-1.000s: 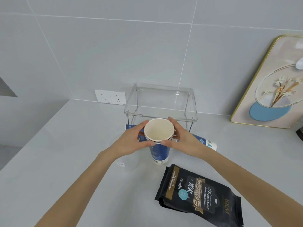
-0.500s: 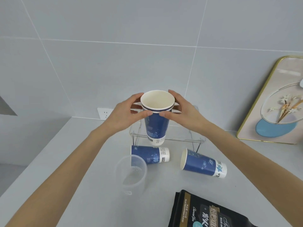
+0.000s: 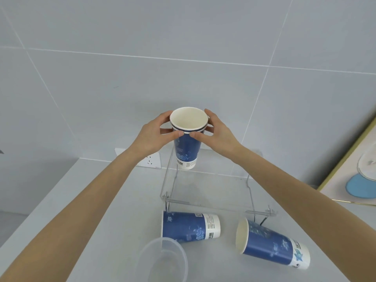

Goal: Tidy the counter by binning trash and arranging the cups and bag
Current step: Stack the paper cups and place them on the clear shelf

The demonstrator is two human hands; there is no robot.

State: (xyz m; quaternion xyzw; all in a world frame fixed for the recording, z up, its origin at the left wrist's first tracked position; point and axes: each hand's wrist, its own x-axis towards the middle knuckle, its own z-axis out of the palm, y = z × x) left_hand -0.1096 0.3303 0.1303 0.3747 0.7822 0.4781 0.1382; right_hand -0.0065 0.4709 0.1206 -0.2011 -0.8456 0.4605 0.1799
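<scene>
I hold a stack of blue paper cups (image 3: 187, 147) upright in the air, above the back of a clear acrylic shelf (image 3: 209, 190). My left hand (image 3: 156, 133) grips its rim from the left and my right hand (image 3: 217, 133) from the right. Two more blue paper cups lie on their sides on the grey counter (image 3: 81, 210): one (image 3: 189, 225) in front of the shelf's left leg, the other (image 3: 272, 244) to the right with its mouth facing left. A clear plastic cup (image 3: 162, 261) stands at the front. The black bag is out of view.
A white wall socket (image 3: 150, 159) sits behind my left wrist. A gold-framed picture (image 3: 356, 176) leans on the tiled wall at the right. The counter's left edge runs diagonally down to the left.
Both hands have lifted the stacked cups off the counter and carried them up and back over the clear shelf. The view has tilted up, so the black bag has dropped out of sight.
</scene>
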